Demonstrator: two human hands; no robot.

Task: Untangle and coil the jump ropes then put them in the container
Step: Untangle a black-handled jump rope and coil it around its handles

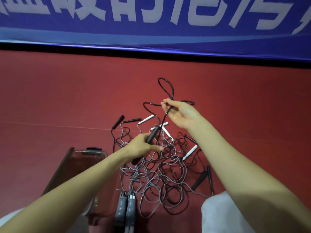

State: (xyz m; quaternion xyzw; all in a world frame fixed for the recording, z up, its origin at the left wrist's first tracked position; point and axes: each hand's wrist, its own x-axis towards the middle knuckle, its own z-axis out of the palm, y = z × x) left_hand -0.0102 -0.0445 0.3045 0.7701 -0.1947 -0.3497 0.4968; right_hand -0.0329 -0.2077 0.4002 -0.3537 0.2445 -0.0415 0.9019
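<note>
Head | left hand [139, 147] grips black handle [152, 135] | right hand [180, 113] pinches black rope [164, 118] | four white handles [190, 152] (tangled) | one container [80, 157]

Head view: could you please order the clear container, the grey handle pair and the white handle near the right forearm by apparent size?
1. Clear container: largest, though partly hidden.
2. Grey handle pair: nearness to the camera may enlarge it.
3. White handle: smallest.

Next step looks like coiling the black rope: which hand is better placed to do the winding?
Right, probably. The right hand pinches the black rope, lifted in loose loops beyond the pile, so it can feed turns. The left hand grips that rope's black handle and serves as anchor.
</note>
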